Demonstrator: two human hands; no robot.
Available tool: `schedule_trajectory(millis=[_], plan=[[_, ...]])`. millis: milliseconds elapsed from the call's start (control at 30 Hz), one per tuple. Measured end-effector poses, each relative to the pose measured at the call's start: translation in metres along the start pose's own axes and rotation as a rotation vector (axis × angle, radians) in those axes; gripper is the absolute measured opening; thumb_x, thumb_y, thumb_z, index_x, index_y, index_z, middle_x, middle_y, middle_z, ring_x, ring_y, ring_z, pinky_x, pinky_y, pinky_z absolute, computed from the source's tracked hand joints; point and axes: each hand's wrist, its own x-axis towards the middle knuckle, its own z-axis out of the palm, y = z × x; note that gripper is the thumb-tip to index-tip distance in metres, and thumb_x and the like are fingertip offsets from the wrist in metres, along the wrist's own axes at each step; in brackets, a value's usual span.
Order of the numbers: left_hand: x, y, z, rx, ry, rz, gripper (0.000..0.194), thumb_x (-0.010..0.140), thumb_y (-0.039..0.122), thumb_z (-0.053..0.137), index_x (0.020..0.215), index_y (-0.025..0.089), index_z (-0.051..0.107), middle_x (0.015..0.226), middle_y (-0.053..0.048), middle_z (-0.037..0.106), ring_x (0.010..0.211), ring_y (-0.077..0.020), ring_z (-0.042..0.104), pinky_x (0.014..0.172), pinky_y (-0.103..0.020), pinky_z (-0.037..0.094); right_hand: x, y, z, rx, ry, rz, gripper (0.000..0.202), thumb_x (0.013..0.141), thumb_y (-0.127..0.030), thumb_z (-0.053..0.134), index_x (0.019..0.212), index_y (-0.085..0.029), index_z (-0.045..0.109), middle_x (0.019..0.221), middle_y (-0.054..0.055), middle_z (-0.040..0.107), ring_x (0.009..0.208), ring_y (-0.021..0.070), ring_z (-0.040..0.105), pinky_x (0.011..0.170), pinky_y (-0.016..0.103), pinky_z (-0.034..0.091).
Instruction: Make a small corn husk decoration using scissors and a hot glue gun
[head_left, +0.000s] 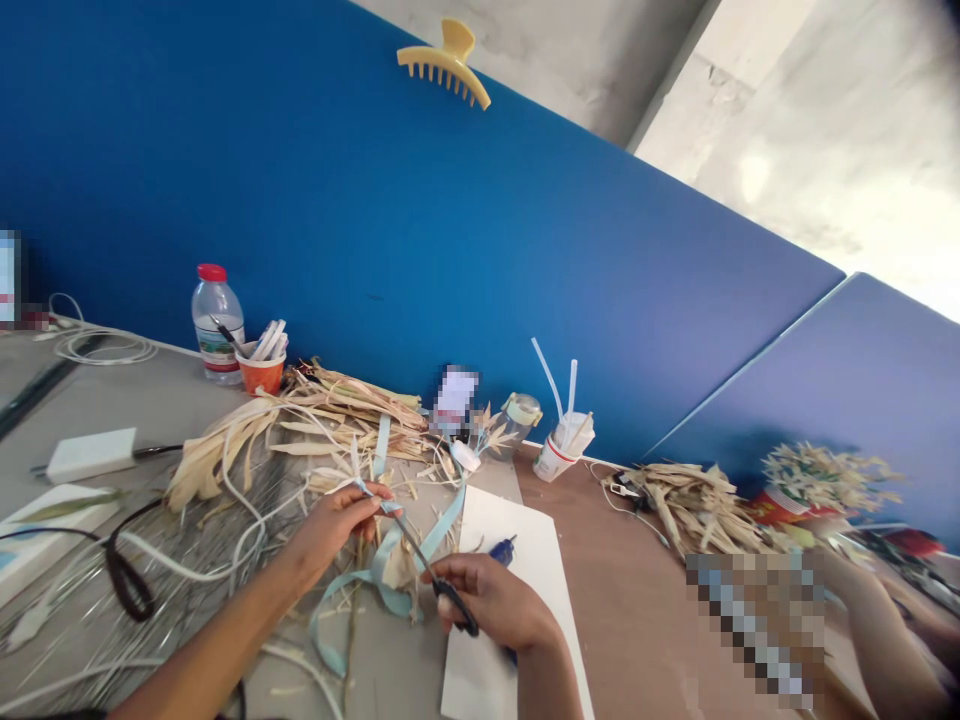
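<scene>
A: What is being held by the left hand (351, 513)?

B: The pale blue ribbon (444, 526) is being pinched there between thumb and fingertips. Whether the stem (352, 625) just below is being gripped too cannot be told.

A: And by the right hand (491, 597)?

B: The scissors (417, 551) are being held, the fingers being curled round the black handles. The blades are being pointed up and leftward, to just beside the left fingertips. Whether the ribbon is being cut cannot be told.

A: Where is the rest of the ribbon being kept?

B: It is being left in loose loops on the table (405, 675), between and below the two hands, with one strip being stretched up toward the husks (360, 405).

A: What is being covered by the right hand?

B: Part of the white board (541, 600), on which a blue tool (502, 549) is also being partly hidden.

A: And farther off?

B: Straws are being held in a paper cup (555, 462) against the blue partition (375, 210). At far right, another person's arm (885, 630) is being stretched over the table.
</scene>
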Motion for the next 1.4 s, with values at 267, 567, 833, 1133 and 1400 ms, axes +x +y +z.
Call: schedule_trajectory(millis=[267,567,833,1133,1400], plan=[[-0.004,0.003,0.004,-0.005,-0.001,-0.019,0.027,0.069,0.036,0.066,0.083,0.013,0.066,0.073,-0.006,0.071,0.047,-0.0094,0.048,0.052,-0.024,0.038,0.001,0.001,0.0,-0.003,-0.019,0.014,0.036,0.062,-0.02,0.061,0.097,-0.014,0.065,0.058,-0.003,0.058,0.053,0.0078,0.047,0.051,0.02,0.032],[-0.004,0.001,0.002,-0.165,-0.051,-0.06,0.03,0.076,0.041,0.061,0.084,0.012,0.068,0.077,-0.01,0.072,0.051,-0.0101,0.052,0.051,-0.023,0.04,-0.003,-0.005,0.002,-0.03,-0.012,0.002,0.036,0.062,-0.022,0.061,0.097,-0.014,0.067,0.058,-0.003,0.057,0.054,0.0083,0.047,0.052,0.021,0.033],[-0.008,0.013,0.006,-0.182,-0.001,-0.054,0.03,0.074,0.04,0.063,0.08,0.011,0.069,0.073,-0.01,0.072,0.045,-0.008,0.047,0.047,-0.022,0.037,-0.002,-0.007,0.005,-0.002,-0.025,0.006,0.033,0.063,-0.02,0.061,0.095,-0.015,0.067,0.057,-0.003,0.057,0.053,0.0081,0.047,0.052,0.021,0.032],[-0.01,0.015,0.005,-0.19,-0.054,-0.093,0.029,0.076,0.037,0.06,0.084,0.011,0.069,0.075,-0.012,0.072,0.055,-0.0132,0.058,0.05,-0.022,0.041,-0.006,-0.012,0.006,0.01,-0.022,-0.008,0.033,0.064,-0.028,0.068,0.094,-0.014,0.066,0.06,-0.003,0.056,0.054,0.0082,0.046,0.054,0.021,0.032],[-0.01,0.019,0.004,-0.351,-0.083,-0.175,0.02,0.081,0.025,0.053,0.083,0.011,0.068,0.081,-0.013,0.073,0.048,-0.0089,0.052,0.048,-0.02,0.042,-0.004,-0.007,0.004,-0.014,-0.019,-0.013,0.035,0.065,-0.029,0.068,0.096,-0.014,0.066,0.058,-0.003,0.055,0.055,0.009,0.048,0.053,0.021,0.032]])
